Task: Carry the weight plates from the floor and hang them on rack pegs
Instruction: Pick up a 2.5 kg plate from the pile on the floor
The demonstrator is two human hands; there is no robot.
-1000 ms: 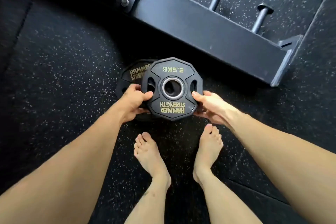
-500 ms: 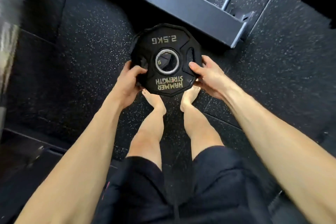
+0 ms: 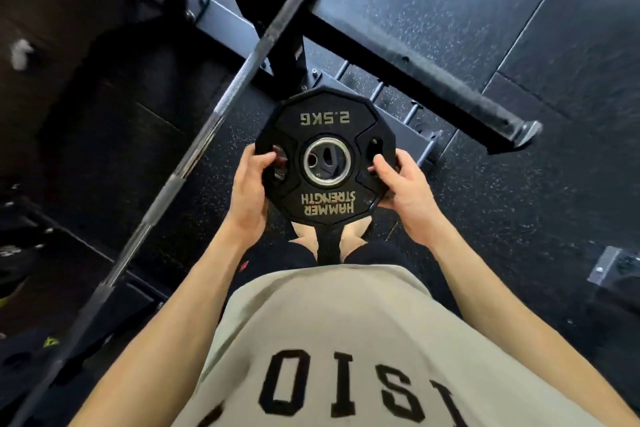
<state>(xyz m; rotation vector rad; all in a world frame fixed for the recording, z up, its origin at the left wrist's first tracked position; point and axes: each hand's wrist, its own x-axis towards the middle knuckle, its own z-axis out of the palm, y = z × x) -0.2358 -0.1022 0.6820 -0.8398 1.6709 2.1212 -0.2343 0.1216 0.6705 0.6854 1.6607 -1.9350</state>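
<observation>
Up in front of the belly, well above the floor, the weight plate (image 3: 325, 156) was held flat by both hands. Its left edge was gripped by the left hand (image 3: 247, 189), with the thumb on top and fingertips showing through the grip hole. Its right edge was gripped by the right hand (image 3: 403, 184) in the same way. So the first part of the job looked done for this plate: it had been lifted off the floor. It had not yet been hung. The rack pegs (image 3: 377, 94) could be seen far below, just past the plate's far edge, and nothing was seen hanging on them. A long barbell (image 3: 221, 107) was slanted across the left side. Half a second earlier the plate had been held much lower, close to the feet, and the legs could be seen. Now the plate had been raised, the body had been straightened, and a pale shirt (image 3: 346, 340) filled the near part of the view.
</observation>
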